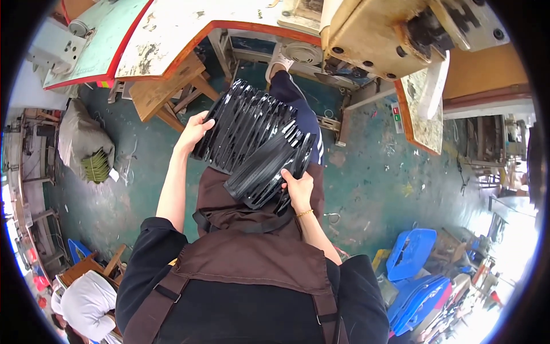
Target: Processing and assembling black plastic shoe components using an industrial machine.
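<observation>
Over my lap lies a wide bundle of glossy black strips (pixel 246 129), layered side by side and shining along their edges. My left hand (pixel 195 132) is closed on its left end, thumb on top. Across the bundle's right part slants a darker, flatter stack of black strips (pixel 260 166). My right hand (pixel 299 188) grips the lower right part of the strips, with the thumb pressed on top and the other fingers mostly hidden beneath. What the strips are made of I cannot tell. A brown apron (pixel 252 252) covers my front below them.
A worn worktable (pixel 183 26) with a red edge curves ahead, with a wooden stool (pixel 166 86) beneath. A stained machine (pixel 378 34) stands at the upper right. A pale sack (pixel 83 135) sits left, blue plastic chairs (pixel 409 252) lower right. Someone in white (pixel 89 304) is at lower left.
</observation>
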Demonstrator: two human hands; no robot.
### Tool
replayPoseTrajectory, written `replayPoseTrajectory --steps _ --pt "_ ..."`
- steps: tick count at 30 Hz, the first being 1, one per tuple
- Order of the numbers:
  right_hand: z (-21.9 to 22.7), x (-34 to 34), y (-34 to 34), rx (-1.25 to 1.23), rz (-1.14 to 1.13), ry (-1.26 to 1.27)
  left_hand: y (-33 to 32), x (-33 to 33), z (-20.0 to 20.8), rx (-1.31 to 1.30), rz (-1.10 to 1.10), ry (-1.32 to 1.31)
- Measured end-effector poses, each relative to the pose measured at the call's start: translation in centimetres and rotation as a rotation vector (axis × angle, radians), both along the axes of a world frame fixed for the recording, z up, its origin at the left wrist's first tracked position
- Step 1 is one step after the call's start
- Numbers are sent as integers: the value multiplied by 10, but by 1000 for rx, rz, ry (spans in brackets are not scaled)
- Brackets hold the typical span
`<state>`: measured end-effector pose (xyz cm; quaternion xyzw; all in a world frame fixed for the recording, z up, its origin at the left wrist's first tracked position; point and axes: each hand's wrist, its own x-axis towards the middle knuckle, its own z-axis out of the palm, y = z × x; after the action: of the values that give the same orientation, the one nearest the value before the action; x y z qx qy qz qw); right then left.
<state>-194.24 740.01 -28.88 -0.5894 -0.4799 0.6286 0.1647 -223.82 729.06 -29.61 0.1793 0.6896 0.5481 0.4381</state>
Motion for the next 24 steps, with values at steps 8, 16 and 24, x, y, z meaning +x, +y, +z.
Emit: replayPoseTrajectory --steps 8,16,24 --pt "56 -17 10 -44 -315 532 -1 2 -9 -128 -37 146" --pt "15 -128 1 -141 350 308 18 28 47 -223 -33 27" --pt "5 -120 9 18 410 229 13 43 18 -33 -168 323"
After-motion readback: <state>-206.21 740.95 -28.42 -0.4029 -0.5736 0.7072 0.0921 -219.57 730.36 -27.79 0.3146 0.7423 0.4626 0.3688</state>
